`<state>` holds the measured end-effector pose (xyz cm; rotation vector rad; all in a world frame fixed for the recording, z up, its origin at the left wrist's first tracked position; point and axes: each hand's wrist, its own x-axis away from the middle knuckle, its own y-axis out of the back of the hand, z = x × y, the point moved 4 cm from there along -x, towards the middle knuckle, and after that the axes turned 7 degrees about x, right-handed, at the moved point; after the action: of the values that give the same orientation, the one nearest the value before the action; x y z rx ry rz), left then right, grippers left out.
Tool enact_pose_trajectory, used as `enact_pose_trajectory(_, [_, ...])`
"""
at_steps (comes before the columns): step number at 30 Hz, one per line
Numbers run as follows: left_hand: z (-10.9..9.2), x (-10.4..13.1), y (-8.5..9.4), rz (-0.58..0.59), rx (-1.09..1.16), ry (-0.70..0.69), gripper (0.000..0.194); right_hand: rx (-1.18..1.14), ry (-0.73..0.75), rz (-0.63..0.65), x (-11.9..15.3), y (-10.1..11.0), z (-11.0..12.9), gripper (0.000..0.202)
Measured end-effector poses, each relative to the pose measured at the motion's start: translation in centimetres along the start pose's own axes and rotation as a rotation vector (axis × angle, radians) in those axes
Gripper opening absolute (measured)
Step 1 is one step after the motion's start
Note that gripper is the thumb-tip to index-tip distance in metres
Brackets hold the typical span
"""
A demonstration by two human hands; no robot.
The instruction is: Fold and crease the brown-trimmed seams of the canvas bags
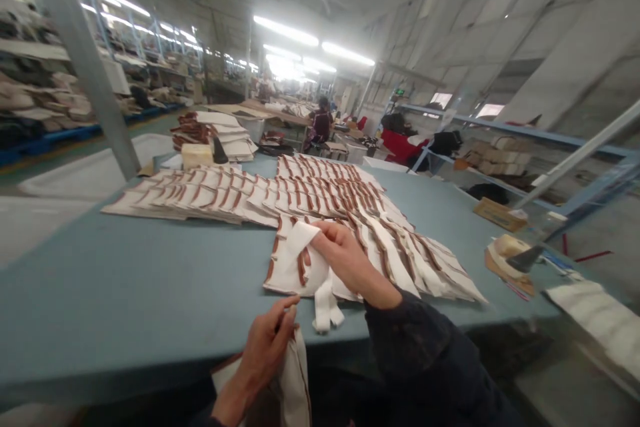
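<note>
My right hand (345, 257) pinches the end of a white strip (301, 238) above a white fabric piece with brown edging (287, 273). Another white strip (326, 303) hangs over the table's front edge. Lower and to the left, my left hand (267, 340) is closed, with thumb and fingers together, at the top of a white piece with brown edges (296, 380) below the table edge. Its fingertips hide what they grip, if anything. Overlapping rows of similar brown-edged pieces (215, 193) lie beyond my hands.
The blue-green table (150, 280) extends to both sides. A tape roll on cardboard (507, 257) and a small box (500, 213) sit at the right. A metal post (85, 47) rises at the left. A person (321, 123) sits farther back.
</note>
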<state>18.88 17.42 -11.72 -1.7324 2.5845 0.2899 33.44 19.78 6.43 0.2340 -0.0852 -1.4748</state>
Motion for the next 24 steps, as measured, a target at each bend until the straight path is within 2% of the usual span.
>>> enact_pose_trajectory(4, [0.1,4.2,3.5,-0.109,0.002,0.026,0.055,-0.061,0.034,0.141,1.3,-5.2,0.4,0.053])
enact_pose_trajectory(7, [0.9,7.8,6.5,-0.206,-0.012,0.074,0.052,-0.152,-0.037,0.173,1.0,-9.0,-1.2,0.052])
enact_pose_trajectory(10, [1.7,10.8,9.7,-0.369,-0.016,0.118,0.049,-0.255,-0.269,0.096,-0.2,-12.8,-5.5,0.047])
enact_pose_trajectory(12, [2.2,12.1,11.6,-0.494,-0.027,0.138,0.048,-0.251,-0.382,0.091,-1.0,-15.2,-8.9,0.048])
enact_pose_trajectory(14, [2.6,12.9,12.9,-0.562,-0.039,0.153,0.049,-0.227,-0.51,0.085,-1.3,-16.9,-12.3,0.036])
enact_pose_trajectory(15, [2.8,13.1,13.2,-0.574,-0.041,0.159,0.05,-0.213,-0.559,0.08,-1.3,-17.4,-13.8,0.028])
enact_pose_trajectory(19, [3.4,13.6,13.1,-0.573,-0.027,0.176,0.052,-0.18,-0.671,0.1,-0.5,-18.1,-17.8,0.033])
enact_pose_trajectory(24, [4.2,13.2,12.3,-0.522,0.01,0.224,0.055,-0.208,-0.694,0.144,0.6,-18.0,-18.9,0.027])
